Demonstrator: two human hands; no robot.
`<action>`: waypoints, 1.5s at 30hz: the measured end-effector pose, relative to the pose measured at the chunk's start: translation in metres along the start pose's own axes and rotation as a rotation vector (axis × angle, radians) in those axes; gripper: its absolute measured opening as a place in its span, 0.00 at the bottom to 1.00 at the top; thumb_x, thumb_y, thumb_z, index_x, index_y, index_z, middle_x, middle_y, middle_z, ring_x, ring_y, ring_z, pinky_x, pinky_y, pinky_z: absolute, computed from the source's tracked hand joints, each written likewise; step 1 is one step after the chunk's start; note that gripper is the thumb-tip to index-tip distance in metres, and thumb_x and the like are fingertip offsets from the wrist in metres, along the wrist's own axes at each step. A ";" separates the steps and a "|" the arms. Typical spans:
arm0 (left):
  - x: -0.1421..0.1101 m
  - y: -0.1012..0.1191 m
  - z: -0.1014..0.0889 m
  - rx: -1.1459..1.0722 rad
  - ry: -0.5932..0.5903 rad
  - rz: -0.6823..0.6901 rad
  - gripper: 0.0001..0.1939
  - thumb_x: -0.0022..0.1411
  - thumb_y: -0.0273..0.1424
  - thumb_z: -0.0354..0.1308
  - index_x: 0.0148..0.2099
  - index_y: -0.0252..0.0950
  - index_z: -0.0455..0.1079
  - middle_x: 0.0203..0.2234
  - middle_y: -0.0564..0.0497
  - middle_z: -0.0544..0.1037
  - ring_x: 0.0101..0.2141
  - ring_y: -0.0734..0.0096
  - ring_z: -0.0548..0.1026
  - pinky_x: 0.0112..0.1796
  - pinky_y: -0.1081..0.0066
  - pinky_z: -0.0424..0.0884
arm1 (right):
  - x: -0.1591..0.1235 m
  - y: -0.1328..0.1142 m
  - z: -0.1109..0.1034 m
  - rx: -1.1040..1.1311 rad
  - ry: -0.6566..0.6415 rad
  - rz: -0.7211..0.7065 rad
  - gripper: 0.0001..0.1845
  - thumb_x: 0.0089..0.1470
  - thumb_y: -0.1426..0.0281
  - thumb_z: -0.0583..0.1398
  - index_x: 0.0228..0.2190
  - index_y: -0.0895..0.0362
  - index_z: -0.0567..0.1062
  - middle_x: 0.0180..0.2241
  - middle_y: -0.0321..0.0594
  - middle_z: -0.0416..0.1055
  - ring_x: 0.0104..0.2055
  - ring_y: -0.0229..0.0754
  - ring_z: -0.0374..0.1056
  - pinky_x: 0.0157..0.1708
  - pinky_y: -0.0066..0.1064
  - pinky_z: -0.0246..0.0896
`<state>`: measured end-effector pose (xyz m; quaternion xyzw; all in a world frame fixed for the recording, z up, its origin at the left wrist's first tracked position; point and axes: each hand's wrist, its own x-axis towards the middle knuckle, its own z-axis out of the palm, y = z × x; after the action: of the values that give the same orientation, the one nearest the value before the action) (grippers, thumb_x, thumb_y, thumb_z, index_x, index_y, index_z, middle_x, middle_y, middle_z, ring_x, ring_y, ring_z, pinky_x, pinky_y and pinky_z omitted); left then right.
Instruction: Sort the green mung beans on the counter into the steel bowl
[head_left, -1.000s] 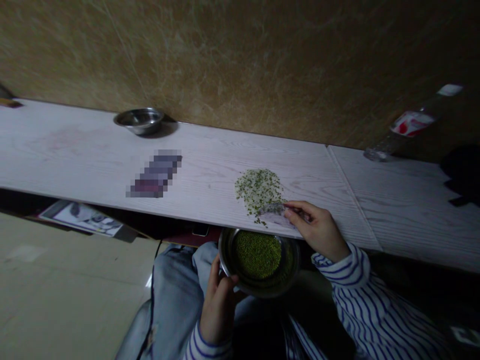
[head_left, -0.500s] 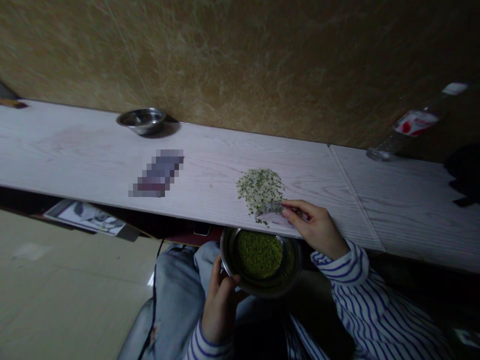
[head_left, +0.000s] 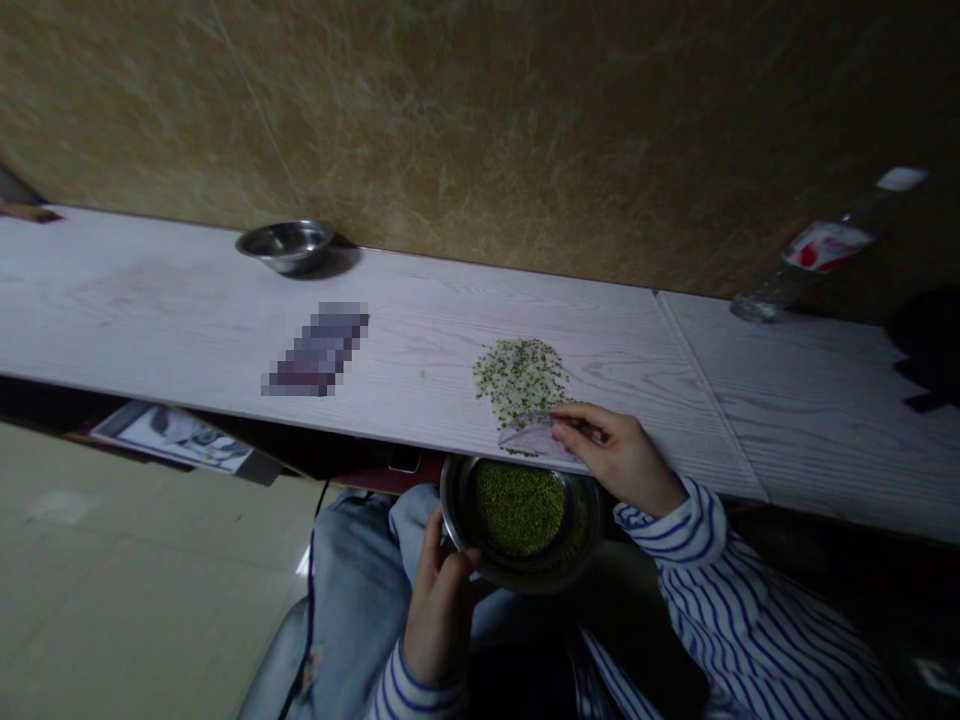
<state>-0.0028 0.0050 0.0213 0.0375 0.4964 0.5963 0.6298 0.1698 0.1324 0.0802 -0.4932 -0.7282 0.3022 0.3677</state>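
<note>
Head view showed my right hand (head_left: 634,460) pinching a clear plastic piece (head_left: 529,432) against the mixed grains (head_left: 521,375) on the table (head_left: 420,330); my left hand (head_left: 441,615) gripped the bowl (head_left: 581,560) of green beans (head_left: 517,508) below. Sweeping seemed underway; another stroke called for a low edge.

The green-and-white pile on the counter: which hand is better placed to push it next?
Probably the right hand: it holds a thin see-through piece at the near edge of the pile. The left hand grips the steel bowl, below the counter.
</note>
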 end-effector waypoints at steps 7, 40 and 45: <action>0.002 -0.002 -0.003 -0.007 -0.035 -0.005 0.41 0.45 0.29 0.61 0.63 0.46 0.58 0.47 0.45 0.74 0.41 0.57 0.72 0.31 0.65 0.72 | -0.008 -0.005 -0.002 -0.007 -0.054 -0.011 0.11 0.52 0.69 0.61 0.37 0.57 0.80 0.33 0.42 0.79 0.34 0.41 0.74 0.36 0.32 0.70; 0.007 -0.009 -0.008 0.041 -0.001 0.014 0.39 0.46 0.32 0.61 0.63 0.45 0.59 0.48 0.45 0.71 0.42 0.57 0.70 0.32 0.66 0.73 | -0.001 0.022 -0.019 -0.084 0.235 0.069 0.15 0.52 0.63 0.61 0.38 0.59 0.79 0.32 0.44 0.79 0.32 0.44 0.74 0.32 0.35 0.70; 0.006 -0.007 -0.008 0.044 0.002 0.015 0.42 0.45 0.31 0.61 0.64 0.45 0.58 0.50 0.44 0.70 0.44 0.55 0.70 0.32 0.66 0.73 | 0.003 0.017 -0.008 -0.118 0.209 0.012 0.12 0.53 0.65 0.60 0.39 0.56 0.79 0.34 0.43 0.80 0.34 0.44 0.75 0.36 0.34 0.71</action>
<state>-0.0038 0.0035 0.0092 0.0545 0.5095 0.5900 0.6239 0.1846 0.1414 0.0715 -0.5471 -0.6993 0.2079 0.4103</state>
